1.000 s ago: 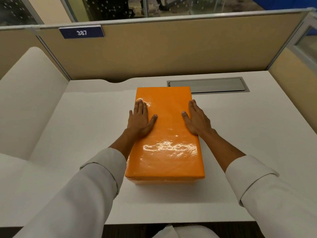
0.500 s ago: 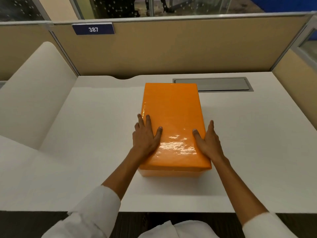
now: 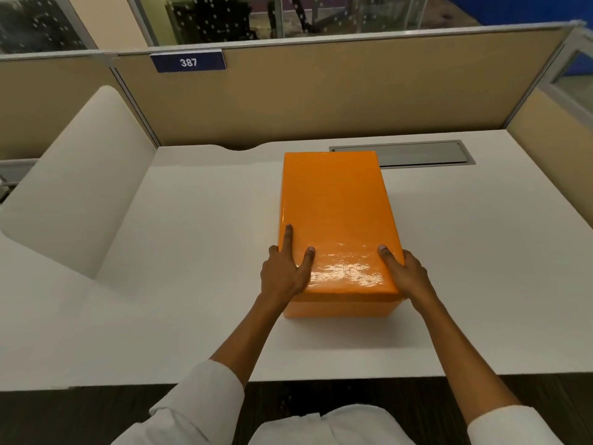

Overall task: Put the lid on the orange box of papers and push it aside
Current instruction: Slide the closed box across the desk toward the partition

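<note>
I read the scene as evenly lit from overhead, moderately bright. Glare sits on the near end of the glossy lid (image 3: 337, 220), a broken white patch between my hands. A soft shadow falls on the desk (image 3: 192, 284) in front of the orange box (image 3: 340, 308) and to its right. Focus is acceptable at centre; fine detail is soft and slightly smeared. Wide-angle distortion bows the partition (image 3: 321, 97) top edge and desk edges. The glass behind is dim, with reflections.
</note>
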